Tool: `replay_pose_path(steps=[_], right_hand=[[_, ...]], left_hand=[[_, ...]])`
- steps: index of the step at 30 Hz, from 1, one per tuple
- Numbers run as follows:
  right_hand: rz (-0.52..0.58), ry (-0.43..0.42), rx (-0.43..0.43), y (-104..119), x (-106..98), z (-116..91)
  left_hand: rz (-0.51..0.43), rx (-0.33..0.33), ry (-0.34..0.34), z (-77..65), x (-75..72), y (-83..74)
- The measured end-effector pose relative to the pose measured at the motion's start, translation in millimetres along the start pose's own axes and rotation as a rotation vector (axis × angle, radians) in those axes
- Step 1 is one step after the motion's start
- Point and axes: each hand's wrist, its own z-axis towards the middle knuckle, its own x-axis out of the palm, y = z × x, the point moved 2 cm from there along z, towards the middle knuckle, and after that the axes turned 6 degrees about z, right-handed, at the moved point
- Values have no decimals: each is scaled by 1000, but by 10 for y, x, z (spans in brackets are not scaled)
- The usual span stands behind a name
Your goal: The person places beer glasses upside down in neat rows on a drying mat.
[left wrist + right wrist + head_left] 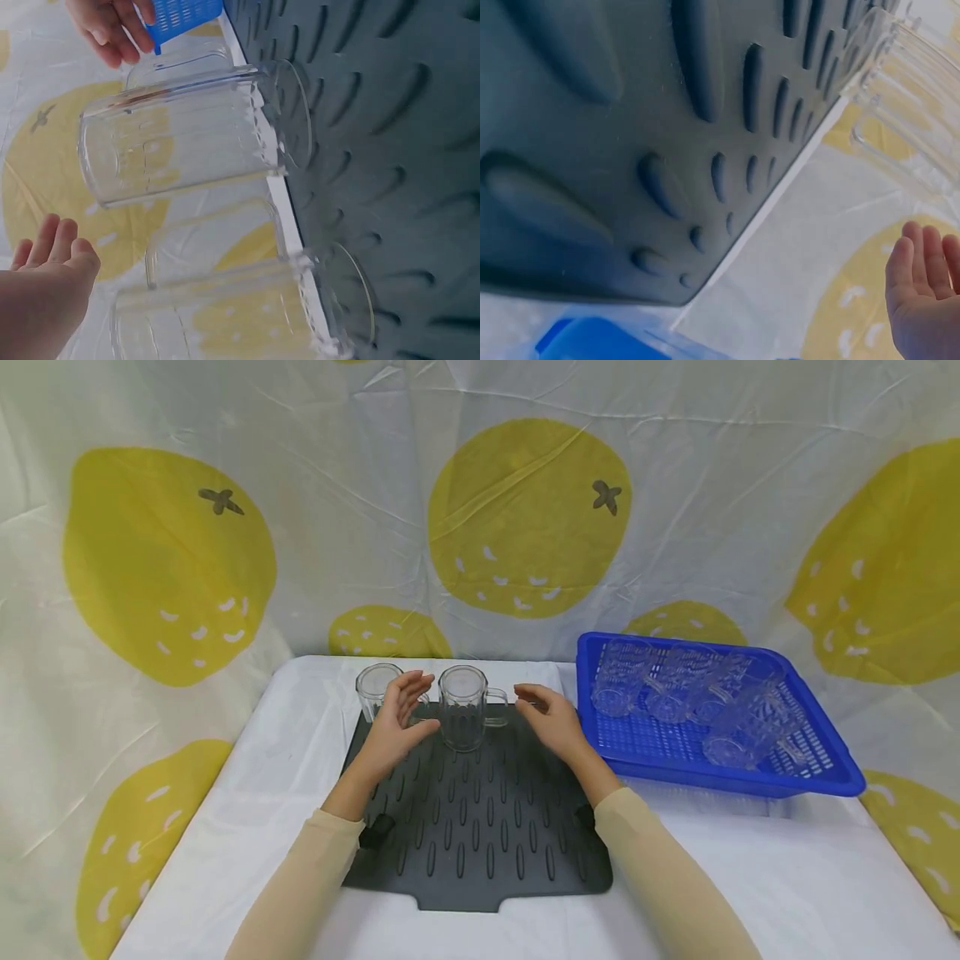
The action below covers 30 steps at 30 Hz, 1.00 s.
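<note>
Two clear glass mugs stand upright along the far edge of a dark grey ribbed mat (480, 877). The nearer-centre mug (462, 714) has its handle turned right. Partly behind my left hand (393, 727) is the other mug (372, 683). That hand has its fingers extended and thumb apart, just left of the centre mug, holding nothing. On the opposite side, beyond the handle, my right hand (547, 720) hovers with fingers loosely bent and nothing in them. In the left wrist view, the centre mug (187, 142) shows a gap from both hands.
A blue plastic basket (720, 777) at the right contains several glass mugs lying on their sides (738, 739). White cloth (720, 877) covers the table, and a lemon-print curtain (360, 527) hangs behind it.
</note>
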Motion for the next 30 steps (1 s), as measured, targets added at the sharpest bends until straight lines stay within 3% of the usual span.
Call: replay_pose_path(steps=[6, 8, 12, 15, 21, 26, 30], right_hand=[[11, -32, -25, 116, -99, -115], [14, -43, -33, 18, -120, -115], [54, -49, -52, 37, -153, -192], [83, -56, -68, 57, -182, -249], [109, -70, -71, 164, -274, -367], [132, -83, -90, 237, -388, -425], [139, -110, -113, 274, -501, -463]], left_hand=[[75, -5, 19, -321, -126, -39], [122, 5, 37, -443, -159, -34], [240, 13, 62, -707, -207, 6], [332, -21, 82, -894, -235, 39], [542, -160, 116, -1208, -279, 137], [764, -161, 81, -1406, -295, 232], [831, -161, 73, -1499, -305, 245]])
